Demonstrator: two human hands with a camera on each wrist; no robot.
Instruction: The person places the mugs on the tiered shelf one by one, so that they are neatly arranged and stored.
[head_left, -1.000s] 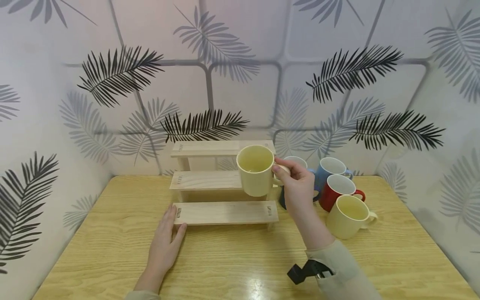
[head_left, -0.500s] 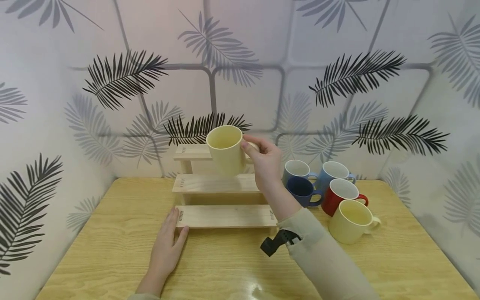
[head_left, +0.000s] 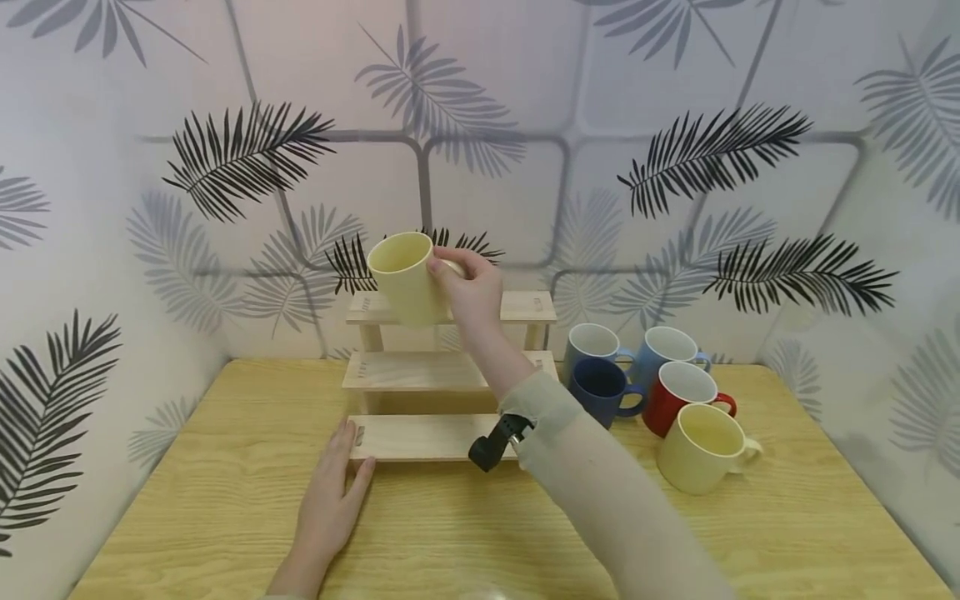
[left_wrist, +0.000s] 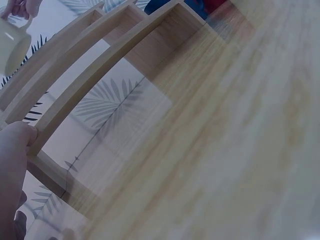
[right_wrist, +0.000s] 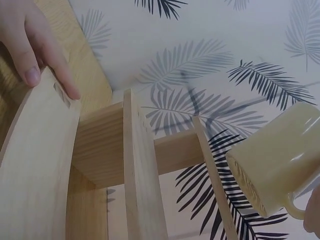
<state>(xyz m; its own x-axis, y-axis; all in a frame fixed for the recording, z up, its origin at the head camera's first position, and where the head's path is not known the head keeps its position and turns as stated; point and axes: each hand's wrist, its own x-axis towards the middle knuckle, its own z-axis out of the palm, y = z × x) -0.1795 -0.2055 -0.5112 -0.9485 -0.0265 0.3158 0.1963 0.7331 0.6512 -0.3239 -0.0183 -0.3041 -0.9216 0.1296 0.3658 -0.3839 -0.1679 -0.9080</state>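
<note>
My right hand point(head_left: 472, 292) grips a pale yellow mug point(head_left: 408, 283) by its handle. The mug is in the air, tilted a little, in front of and above the top step of a three-step wooden rack point(head_left: 420, 437). Seen from the right wrist, the mug's underside point(right_wrist: 245, 185) faces the rack and is apart from it. At the rack's left end, my left hand point(head_left: 330, 500) rests on the lowest step, its thumb at the front edge and its fingers along the side. The left wrist view shows the thumb point(left_wrist: 17, 137) touching the board's end.
Right of the rack stand several mugs: a grey-blue mug point(head_left: 588, 343), a dark blue mug point(head_left: 600, 390), a light blue mug point(head_left: 663, 354), a red mug point(head_left: 663, 404) and a second yellow mug point(head_left: 697, 454). A leaf-patterned wall point(head_left: 495, 200) rises behind the wooden table point(head_left: 420, 533).
My right hand has carried the yellow mug left and upward, from the rack's right side to over its left part. The left hand stays at the rack's left end.
</note>
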